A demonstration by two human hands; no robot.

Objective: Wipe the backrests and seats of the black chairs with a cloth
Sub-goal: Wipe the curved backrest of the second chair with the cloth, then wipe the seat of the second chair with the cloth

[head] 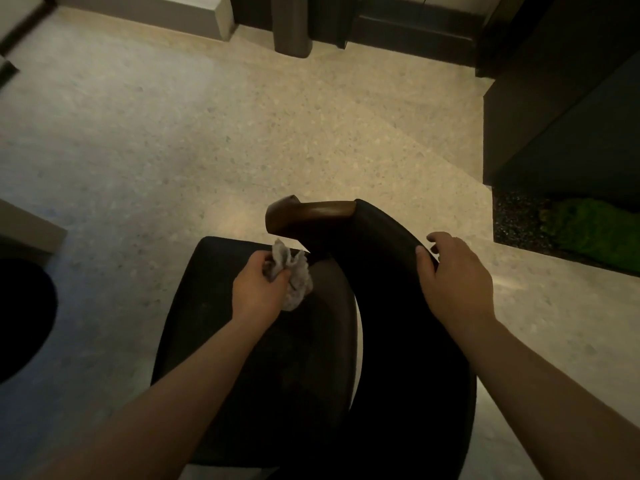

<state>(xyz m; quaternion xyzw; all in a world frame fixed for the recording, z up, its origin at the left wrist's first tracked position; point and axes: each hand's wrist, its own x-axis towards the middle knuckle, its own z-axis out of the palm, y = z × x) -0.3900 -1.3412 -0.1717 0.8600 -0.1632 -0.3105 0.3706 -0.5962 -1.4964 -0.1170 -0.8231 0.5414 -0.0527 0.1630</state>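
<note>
We seem to be wiping the seat [273,362]: our left hand [258,291] bunches the cloth [294,277] in curled fingers, spilling just beyond them; our right hand [455,277] wraps fingers over the backrest [391,292]. Next, we'd sweep across the seat.

A pale speckled floor [242,133] is shown. A black chair [263,358] is borne on it at lower centre; a grey post [291,29] is seen at its far edge.
</note>
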